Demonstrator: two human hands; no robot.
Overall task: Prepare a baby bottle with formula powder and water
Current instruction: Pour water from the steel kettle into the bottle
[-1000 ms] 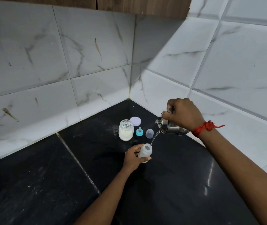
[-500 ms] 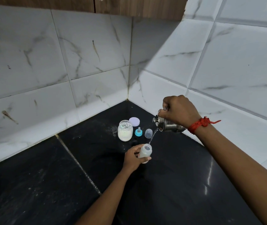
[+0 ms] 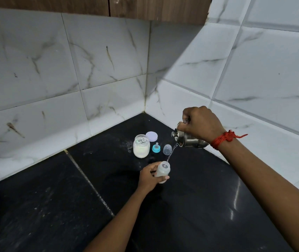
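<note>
While right fingers [image 3: 187, 114] grip the tilted steel pot [image 3: 190, 141], left fingers [image 3: 151, 167] clasp the upright bottle [image 3: 162, 170].

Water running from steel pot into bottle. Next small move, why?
Probably tip the steel pot back level with the right hand, ending the stream: the bottle gripped by the left hand is small, its fill level unreadable, so overflow looks possible.

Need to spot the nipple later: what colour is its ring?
Turquoise blue; the nipple ring shows best in the head view.
</note>
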